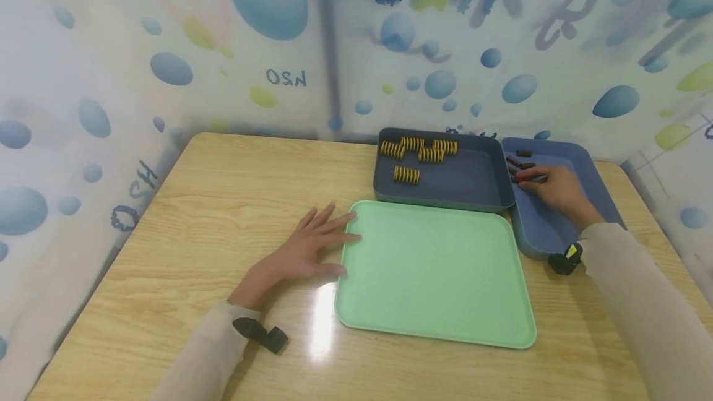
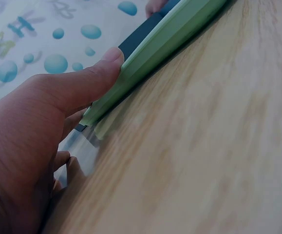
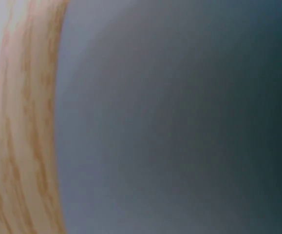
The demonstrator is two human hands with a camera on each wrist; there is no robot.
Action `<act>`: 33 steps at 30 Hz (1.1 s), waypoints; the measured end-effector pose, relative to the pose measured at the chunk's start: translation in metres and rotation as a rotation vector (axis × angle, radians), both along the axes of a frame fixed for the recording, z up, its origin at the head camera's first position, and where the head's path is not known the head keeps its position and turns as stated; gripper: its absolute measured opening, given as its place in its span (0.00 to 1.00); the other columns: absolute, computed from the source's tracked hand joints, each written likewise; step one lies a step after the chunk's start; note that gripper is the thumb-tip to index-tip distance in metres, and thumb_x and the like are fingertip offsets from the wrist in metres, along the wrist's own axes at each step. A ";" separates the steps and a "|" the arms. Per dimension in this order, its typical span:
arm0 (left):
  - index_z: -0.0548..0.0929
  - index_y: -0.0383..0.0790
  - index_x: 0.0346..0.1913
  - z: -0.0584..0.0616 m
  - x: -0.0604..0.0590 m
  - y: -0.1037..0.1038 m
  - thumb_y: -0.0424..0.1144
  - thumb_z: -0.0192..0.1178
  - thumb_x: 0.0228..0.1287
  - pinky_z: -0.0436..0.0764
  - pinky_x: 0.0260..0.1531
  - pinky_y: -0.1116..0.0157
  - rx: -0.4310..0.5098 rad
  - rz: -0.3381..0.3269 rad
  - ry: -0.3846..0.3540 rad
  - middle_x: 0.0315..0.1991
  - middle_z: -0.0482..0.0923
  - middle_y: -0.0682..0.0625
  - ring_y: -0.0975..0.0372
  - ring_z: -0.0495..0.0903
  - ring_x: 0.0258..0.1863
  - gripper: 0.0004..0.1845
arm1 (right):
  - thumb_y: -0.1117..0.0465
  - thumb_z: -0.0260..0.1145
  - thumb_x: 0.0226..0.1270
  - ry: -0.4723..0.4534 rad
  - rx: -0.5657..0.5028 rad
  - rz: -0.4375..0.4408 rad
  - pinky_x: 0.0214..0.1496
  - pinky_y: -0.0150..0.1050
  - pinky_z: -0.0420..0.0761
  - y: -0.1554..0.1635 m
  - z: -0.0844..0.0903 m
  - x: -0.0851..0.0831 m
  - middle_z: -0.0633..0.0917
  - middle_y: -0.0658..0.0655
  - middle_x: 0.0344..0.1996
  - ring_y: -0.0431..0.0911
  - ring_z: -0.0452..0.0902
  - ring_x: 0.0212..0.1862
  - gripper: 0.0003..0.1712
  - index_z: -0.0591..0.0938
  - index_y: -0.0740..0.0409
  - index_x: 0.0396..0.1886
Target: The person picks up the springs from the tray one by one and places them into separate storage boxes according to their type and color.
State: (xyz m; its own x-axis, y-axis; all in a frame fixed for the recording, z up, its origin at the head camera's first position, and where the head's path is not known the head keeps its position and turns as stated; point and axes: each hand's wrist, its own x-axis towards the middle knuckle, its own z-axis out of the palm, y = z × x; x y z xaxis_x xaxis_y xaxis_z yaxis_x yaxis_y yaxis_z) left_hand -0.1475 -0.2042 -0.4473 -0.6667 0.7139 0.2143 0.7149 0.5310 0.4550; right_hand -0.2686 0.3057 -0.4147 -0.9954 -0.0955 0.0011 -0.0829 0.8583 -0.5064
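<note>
My left hand (image 1: 303, 252) lies with its fingers spread at the left rim of a light green tray (image 1: 434, 277). In the left wrist view the thumb (image 2: 102, 68) overlaps that tray's edge. On the right, my right hand (image 1: 557, 190) reaches down into a blue tray (image 1: 568, 228) and pinches a small dark brown cylinder (image 1: 540, 180) between thumb and index finger. Several similar brown pieces (image 1: 523, 153) lie around its fingertips. The right wrist view shows the blue tray's wall close up, with the hand out of sight.
Behind the green tray stands a dark grey tray (image 1: 468, 175) with several yellow-and-black coil springs (image 1: 406, 175) toward its left side. All three trays sit close together on a wooden table (image 1: 223, 203). A patterned wall (image 1: 334, 48) rises behind the table.
</note>
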 end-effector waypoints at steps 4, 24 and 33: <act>0.74 0.51 0.65 -0.001 -0.001 0.000 0.67 0.51 0.63 0.38 0.65 0.38 0.009 -0.005 0.011 0.74 0.53 0.48 0.39 0.41 0.72 0.34 | 0.61 0.67 0.64 -0.003 -0.006 -0.010 0.33 0.40 0.74 0.001 -0.001 0.000 0.83 0.68 0.46 0.57 0.80 0.38 0.15 0.84 0.64 0.49; 0.74 0.50 0.65 -0.005 -0.008 0.000 0.58 0.60 0.62 0.39 0.65 0.39 0.041 -0.016 -0.006 0.73 0.55 0.48 0.40 0.42 0.72 0.30 | 0.51 0.64 0.67 0.004 -0.052 -0.052 0.36 0.42 0.75 0.011 0.017 0.015 0.76 0.68 0.57 0.60 0.78 0.45 0.24 0.80 0.61 0.56; 0.71 0.45 0.67 0.012 -0.006 -0.021 0.49 0.63 0.63 0.49 0.64 0.38 0.024 0.085 -0.042 0.70 0.62 0.47 0.41 0.55 0.69 0.31 | 0.47 0.56 0.72 0.058 -0.052 0.084 0.39 0.50 0.76 -0.009 0.045 0.039 0.79 0.66 0.52 0.62 0.77 0.48 0.26 0.77 0.59 0.60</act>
State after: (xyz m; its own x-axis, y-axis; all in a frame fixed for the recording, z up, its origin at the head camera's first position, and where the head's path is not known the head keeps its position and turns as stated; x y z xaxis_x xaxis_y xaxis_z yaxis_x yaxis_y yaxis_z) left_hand -0.1540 -0.2256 -0.4351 -0.7332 0.6495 0.2014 0.6479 0.5774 0.4968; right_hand -0.2300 0.2972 -0.3694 -0.9820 -0.1771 0.0653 -0.1839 0.8195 -0.5427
